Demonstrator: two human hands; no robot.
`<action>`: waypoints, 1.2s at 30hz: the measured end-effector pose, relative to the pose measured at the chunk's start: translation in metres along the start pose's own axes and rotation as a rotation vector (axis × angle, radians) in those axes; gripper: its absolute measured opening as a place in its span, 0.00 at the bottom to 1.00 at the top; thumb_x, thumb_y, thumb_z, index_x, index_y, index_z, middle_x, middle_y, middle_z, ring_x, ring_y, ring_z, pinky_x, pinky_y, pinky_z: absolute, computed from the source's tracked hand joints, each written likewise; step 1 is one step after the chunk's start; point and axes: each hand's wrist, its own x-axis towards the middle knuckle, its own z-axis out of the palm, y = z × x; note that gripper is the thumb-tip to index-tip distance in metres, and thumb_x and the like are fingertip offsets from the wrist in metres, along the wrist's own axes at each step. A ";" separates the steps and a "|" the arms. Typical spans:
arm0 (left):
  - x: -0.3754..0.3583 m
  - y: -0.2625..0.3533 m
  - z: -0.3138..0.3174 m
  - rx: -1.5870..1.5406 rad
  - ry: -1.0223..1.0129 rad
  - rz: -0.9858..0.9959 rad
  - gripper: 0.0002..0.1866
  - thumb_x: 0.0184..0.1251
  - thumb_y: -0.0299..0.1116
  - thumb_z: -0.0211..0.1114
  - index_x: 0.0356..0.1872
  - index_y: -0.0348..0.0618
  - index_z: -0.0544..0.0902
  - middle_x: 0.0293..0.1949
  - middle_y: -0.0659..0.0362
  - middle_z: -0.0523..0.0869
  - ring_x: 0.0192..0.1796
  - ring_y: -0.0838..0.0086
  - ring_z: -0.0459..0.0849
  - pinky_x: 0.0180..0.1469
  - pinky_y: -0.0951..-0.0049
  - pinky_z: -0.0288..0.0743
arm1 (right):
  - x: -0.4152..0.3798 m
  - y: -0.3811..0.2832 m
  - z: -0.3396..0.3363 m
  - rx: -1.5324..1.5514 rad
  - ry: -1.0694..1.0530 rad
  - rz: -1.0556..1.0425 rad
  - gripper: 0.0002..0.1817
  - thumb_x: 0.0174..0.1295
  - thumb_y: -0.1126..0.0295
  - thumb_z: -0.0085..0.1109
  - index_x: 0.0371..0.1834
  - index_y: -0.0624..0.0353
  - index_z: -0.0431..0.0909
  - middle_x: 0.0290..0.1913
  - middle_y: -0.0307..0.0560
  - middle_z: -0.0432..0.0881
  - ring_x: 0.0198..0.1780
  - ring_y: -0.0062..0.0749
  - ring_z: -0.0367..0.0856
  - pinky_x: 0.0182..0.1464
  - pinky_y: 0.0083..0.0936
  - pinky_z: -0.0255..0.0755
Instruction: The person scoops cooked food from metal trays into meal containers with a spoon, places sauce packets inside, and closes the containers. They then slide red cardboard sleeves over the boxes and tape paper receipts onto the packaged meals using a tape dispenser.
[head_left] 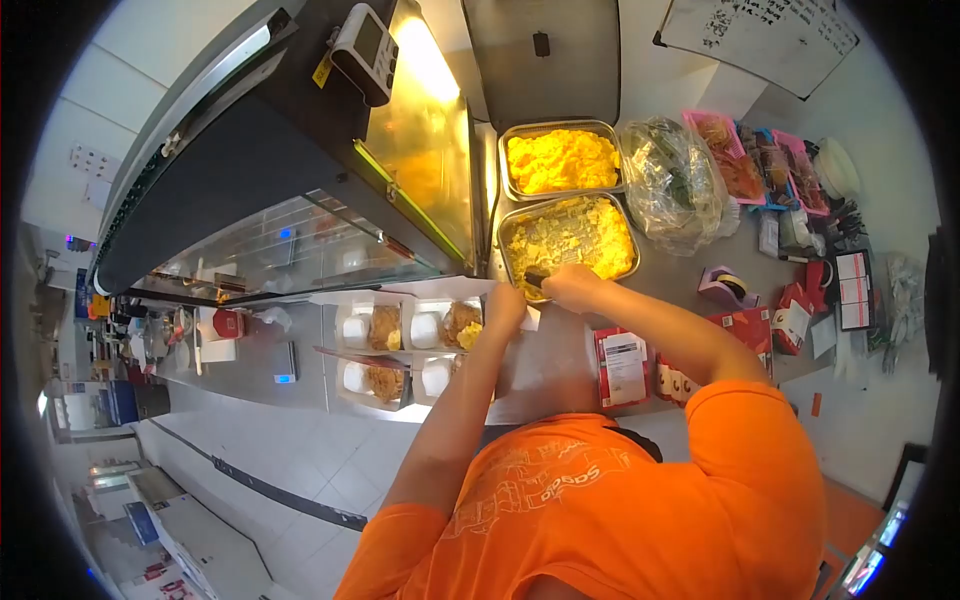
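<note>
My right hand (572, 284) is closed around a dark-handled utensil (537, 279) that reaches into the near metal tray (637, 262). Its working end is too small and covered to name. Yellow scrambled egg (608, 248) is heaped at that tray's right side, with a thinner layer on the left. At the tray's near left corner, my left hand (508, 304) has its fingers drawn together; what they grip is hidden. Just left of it are several open boxes with white rice (425, 329) and brown fried pieces (386, 327). One box shows some yellow egg (469, 335) too.
Behind stands a second tray of egg (562, 160). A glass-fronted warming cabinet (300, 230) rises at the left. To the right lie a clear plastic bag (675, 185), a tape dispenser (728, 288) and red boxes (622, 367). A timer (365, 52) sits on the cabinet.
</note>
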 end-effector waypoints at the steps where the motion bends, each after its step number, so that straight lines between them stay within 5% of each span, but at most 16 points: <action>1: 0.002 -0.003 0.005 -0.004 -0.005 -0.003 0.16 0.68 0.37 0.61 0.34 0.31 0.87 0.38 0.37 0.87 0.43 0.44 0.87 0.47 0.50 0.80 | -0.002 0.002 0.002 0.001 -0.007 0.000 0.09 0.57 0.67 0.58 0.32 0.58 0.85 0.28 0.58 0.85 0.32 0.57 0.85 0.35 0.47 0.78; 5: 0.001 -0.008 0.011 0.075 -0.014 0.065 0.17 0.71 0.40 0.59 0.35 0.34 0.87 0.37 0.40 0.87 0.43 0.45 0.87 0.47 0.50 0.79 | 0.008 0.031 0.033 0.414 0.217 -0.150 0.10 0.61 0.65 0.60 0.30 0.60 0.84 0.26 0.50 0.84 0.29 0.46 0.83 0.34 0.39 0.75; 7: -0.002 -0.006 0.012 0.058 -0.016 0.076 0.17 0.72 0.39 0.58 0.35 0.34 0.86 0.38 0.40 0.87 0.43 0.45 0.87 0.47 0.50 0.79 | 0.024 0.049 0.035 0.799 0.045 -0.045 0.15 0.68 0.63 0.58 0.27 0.62 0.81 0.21 0.39 0.78 0.24 0.33 0.76 0.31 0.33 0.71; 8: -0.003 -0.006 0.013 0.003 -0.023 0.045 0.17 0.72 0.39 0.57 0.36 0.34 0.86 0.38 0.40 0.87 0.43 0.45 0.87 0.47 0.50 0.79 | 0.030 0.060 0.033 0.903 -0.052 -0.083 0.18 0.71 0.60 0.58 0.24 0.59 0.78 0.18 0.29 0.67 0.20 0.21 0.63 0.23 0.27 0.61; 11: -0.003 -0.006 0.011 -0.035 -0.027 0.017 0.17 0.73 0.40 0.57 0.37 0.34 0.85 0.38 0.39 0.87 0.45 0.44 0.86 0.48 0.49 0.78 | 0.025 0.064 0.009 1.318 -0.307 0.250 0.15 0.71 0.61 0.58 0.24 0.53 0.75 0.17 0.28 0.60 0.17 0.16 0.56 0.19 0.22 0.51; 15: -0.005 -0.006 0.007 -0.079 -0.017 -0.013 0.18 0.73 0.40 0.55 0.39 0.34 0.85 0.41 0.37 0.86 0.48 0.44 0.85 0.51 0.49 0.77 | 0.011 0.070 -0.006 1.437 -0.092 0.297 0.14 0.70 0.62 0.58 0.24 0.49 0.74 0.17 0.25 0.60 0.17 0.13 0.54 0.18 0.18 0.47; 16: -0.004 -0.005 0.007 -0.116 -0.013 -0.033 0.18 0.73 0.41 0.54 0.40 0.34 0.85 0.42 0.37 0.86 0.48 0.43 0.85 0.52 0.49 0.77 | 0.018 0.079 -0.001 1.212 0.038 0.328 0.14 0.67 0.64 0.59 0.23 0.52 0.76 0.16 0.34 0.69 0.15 0.25 0.62 0.19 0.26 0.55; 17: -0.003 -0.005 0.008 -0.120 -0.010 -0.038 0.18 0.73 0.41 0.54 0.40 0.34 0.85 0.42 0.37 0.86 0.48 0.43 0.85 0.52 0.49 0.77 | 0.026 0.082 0.009 1.209 0.032 0.326 0.14 0.67 0.64 0.59 0.23 0.52 0.76 0.16 0.34 0.69 0.15 0.25 0.62 0.19 0.26 0.55; 19: -0.004 -0.003 0.012 -0.122 0.019 -0.062 0.18 0.72 0.42 0.56 0.40 0.34 0.85 0.42 0.38 0.87 0.48 0.43 0.85 0.52 0.49 0.77 | 0.029 0.079 0.014 0.403 0.586 0.112 0.12 0.64 0.64 0.59 0.24 0.57 0.79 0.21 0.50 0.80 0.18 0.44 0.75 0.23 0.40 0.66; 20: -0.005 -0.002 0.013 -0.127 0.020 -0.062 0.18 0.72 0.42 0.56 0.40 0.34 0.85 0.42 0.38 0.87 0.48 0.43 0.85 0.52 0.49 0.77 | 0.028 0.072 0.022 0.222 0.558 0.189 0.10 0.58 0.66 0.56 0.28 0.58 0.84 0.28 0.60 0.84 0.29 0.57 0.84 0.30 0.51 0.73; 24: -0.005 0.003 0.004 -0.159 -0.004 -0.070 0.18 0.70 0.42 0.59 0.39 0.34 0.86 0.42 0.38 0.87 0.48 0.44 0.86 0.52 0.50 0.77 | 0.034 0.045 0.042 -0.053 0.443 0.079 0.12 0.59 0.64 0.55 0.25 0.58 0.83 0.29 0.58 0.85 0.32 0.55 0.86 0.33 0.50 0.77; 26: -0.010 0.000 0.007 -0.138 -0.036 -0.081 0.17 0.69 0.40 0.58 0.40 0.34 0.86 0.42 0.38 0.87 0.49 0.44 0.85 0.53 0.50 0.78 | 0.012 0.018 0.012 -0.276 0.014 -0.130 0.10 0.60 0.62 0.57 0.29 0.54 0.85 0.29 0.56 0.85 0.34 0.55 0.86 0.35 0.48 0.78; 27: -0.011 -0.001 0.008 -0.142 -0.025 -0.080 0.18 0.69 0.41 0.58 0.40 0.34 0.86 0.42 0.38 0.87 0.48 0.44 0.86 0.53 0.50 0.78 | 0.007 0.023 0.006 -0.281 0.009 -0.127 0.10 0.60 0.62 0.57 0.29 0.54 0.85 0.29 0.56 0.85 0.34 0.55 0.86 0.35 0.48 0.78; 31: -0.008 -0.001 0.012 -0.172 0.015 -0.085 0.19 0.69 0.44 0.61 0.37 0.35 0.87 0.39 0.41 0.88 0.46 0.47 0.87 0.51 0.52 0.78 | -0.002 0.036 -0.019 -0.165 0.330 0.050 0.11 0.61 0.62 0.58 0.33 0.56 0.85 0.32 0.54 0.84 0.36 0.51 0.86 0.35 0.46 0.78; 33: -0.005 -0.003 0.011 -0.157 0.037 -0.045 0.19 0.68 0.44 0.61 0.37 0.36 0.87 0.39 0.41 0.88 0.46 0.46 0.87 0.51 0.52 0.78 | -0.011 0.025 -0.019 0.016 0.785 0.162 0.11 0.64 0.64 0.56 0.33 0.57 0.85 0.31 0.54 0.83 0.35 0.52 0.85 0.36 0.47 0.78; 36: -0.008 -0.002 0.012 -0.130 0.010 -0.041 0.19 0.68 0.44 0.61 0.38 0.35 0.87 0.40 0.41 0.88 0.46 0.46 0.87 0.52 0.51 0.78 | -0.009 0.043 0.017 -0.034 0.689 0.192 0.09 0.66 0.64 0.57 0.40 0.56 0.84 0.33 0.54 0.83 0.36 0.51 0.85 0.38 0.46 0.78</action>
